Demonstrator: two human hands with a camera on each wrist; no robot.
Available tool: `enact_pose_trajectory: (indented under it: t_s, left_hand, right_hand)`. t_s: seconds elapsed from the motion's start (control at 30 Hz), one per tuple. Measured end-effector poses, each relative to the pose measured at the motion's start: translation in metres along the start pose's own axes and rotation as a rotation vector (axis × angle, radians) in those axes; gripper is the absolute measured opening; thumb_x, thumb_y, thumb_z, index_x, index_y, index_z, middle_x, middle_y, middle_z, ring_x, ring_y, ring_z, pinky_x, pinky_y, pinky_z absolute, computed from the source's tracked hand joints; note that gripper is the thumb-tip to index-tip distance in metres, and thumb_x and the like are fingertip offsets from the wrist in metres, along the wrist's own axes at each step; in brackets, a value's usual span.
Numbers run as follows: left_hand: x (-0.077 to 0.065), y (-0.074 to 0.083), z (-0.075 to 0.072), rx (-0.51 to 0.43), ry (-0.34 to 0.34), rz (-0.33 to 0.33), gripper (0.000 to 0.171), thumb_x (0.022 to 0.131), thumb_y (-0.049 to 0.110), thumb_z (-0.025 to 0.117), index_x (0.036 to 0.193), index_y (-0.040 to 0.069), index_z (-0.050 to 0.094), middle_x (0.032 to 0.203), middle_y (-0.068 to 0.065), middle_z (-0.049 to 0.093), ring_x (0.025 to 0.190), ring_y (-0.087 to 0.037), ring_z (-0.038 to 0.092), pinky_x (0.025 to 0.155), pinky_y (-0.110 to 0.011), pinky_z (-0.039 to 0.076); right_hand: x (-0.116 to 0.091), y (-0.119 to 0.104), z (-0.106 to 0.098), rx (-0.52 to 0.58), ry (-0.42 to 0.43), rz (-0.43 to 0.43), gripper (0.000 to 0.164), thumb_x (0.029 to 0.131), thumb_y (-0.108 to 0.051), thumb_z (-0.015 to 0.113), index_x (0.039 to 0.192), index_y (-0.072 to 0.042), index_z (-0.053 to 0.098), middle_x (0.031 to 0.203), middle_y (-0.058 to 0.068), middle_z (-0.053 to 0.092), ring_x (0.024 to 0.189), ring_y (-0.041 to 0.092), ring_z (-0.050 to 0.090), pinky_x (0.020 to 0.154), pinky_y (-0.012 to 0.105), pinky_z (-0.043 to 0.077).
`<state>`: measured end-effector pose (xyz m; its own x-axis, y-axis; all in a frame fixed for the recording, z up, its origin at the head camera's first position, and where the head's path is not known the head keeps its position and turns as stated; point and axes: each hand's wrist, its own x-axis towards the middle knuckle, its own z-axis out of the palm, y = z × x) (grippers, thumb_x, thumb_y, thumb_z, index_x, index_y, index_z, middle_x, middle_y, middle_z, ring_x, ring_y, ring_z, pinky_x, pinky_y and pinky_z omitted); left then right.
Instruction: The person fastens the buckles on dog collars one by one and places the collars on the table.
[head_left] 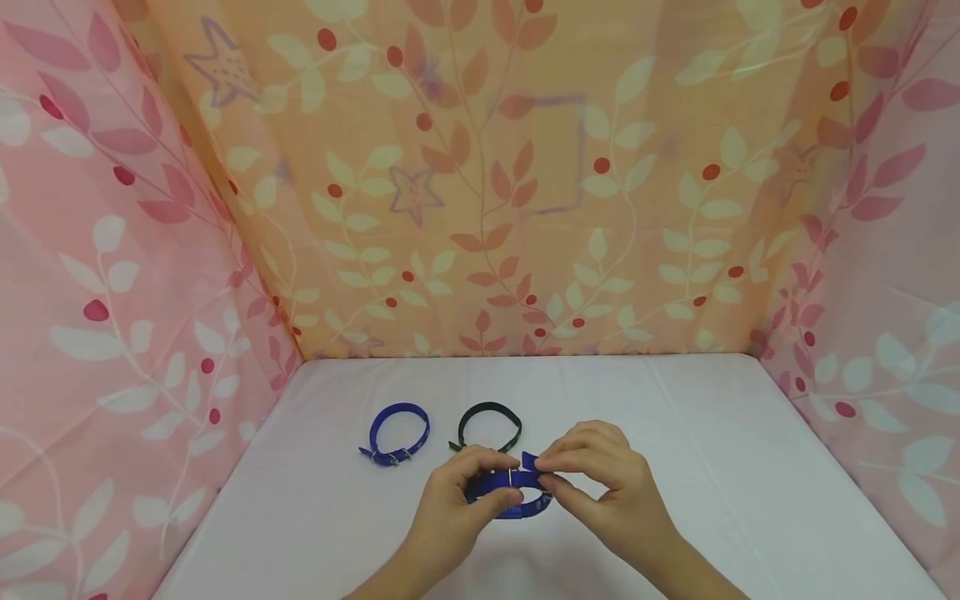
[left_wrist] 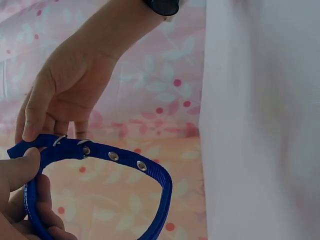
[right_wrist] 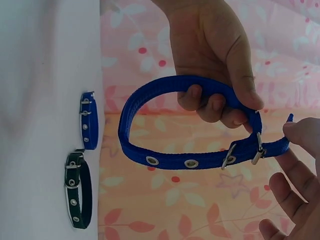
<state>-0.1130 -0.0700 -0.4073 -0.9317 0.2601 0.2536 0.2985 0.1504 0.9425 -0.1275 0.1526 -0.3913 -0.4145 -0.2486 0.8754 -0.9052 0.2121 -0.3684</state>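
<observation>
A blue collar [right_wrist: 191,163] with metal eyelets and a buckle is held up in a loop between both hands. My left hand [head_left: 468,492] grips its band beside the buckle, fingers curled inside the loop and thumb on top in the right wrist view. My right hand [head_left: 607,475] pinches the collar's free strap end [head_left: 529,461] between thumb and fingers. In the right wrist view the strap passes through the metal buckle [right_wrist: 260,150], its tip sticking out past the thumb. Part of the band is hidden behind the left fingers.
On the white table [head_left: 337,533], a second blue collar [head_left: 400,408] lies buckled at the left. A dark green collar [head_left: 489,407] lies beside it, just beyond my left hand. Leaf-patterned cloth [head_left: 480,167] walls off the back and both sides.
</observation>
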Motion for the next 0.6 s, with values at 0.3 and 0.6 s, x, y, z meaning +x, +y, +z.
enact_pose_trajectory:
  t_s: [0.3,0.6]
  left_hand:
    - [-0.0007,0.0004,-0.0006,0.049,0.043,0.039,0.025,0.087,0.02,0.083,0.109,0.028,0.076,0.108,0.005,0.067,0.106,-0.019,0.066,0.089,-0.026,0.058]
    - [-0.0024,0.0064,-0.0019,0.065,0.048,0.06,0.024,0.085,0.023,0.085,0.108,0.027,0.079,0.106,0.007,0.069,0.105,-0.018,0.064,0.088,-0.025,0.058]
  right_hand:
    - [0.0004,0.0055,-0.0023,-0.05,-0.066,-0.053,0.032,0.073,0.0,0.086,0.097,-0.018,0.078,0.095,-0.006,0.072,0.095,0.016,0.061,0.103,0.031,0.037]
    - [-0.0022,0.007,-0.005,-0.101,-0.156,-0.005,0.038,0.071,-0.001,0.088,0.097,-0.027,0.078,0.098,-0.014,0.067,0.099,0.012,0.059,0.103,0.033,0.033]
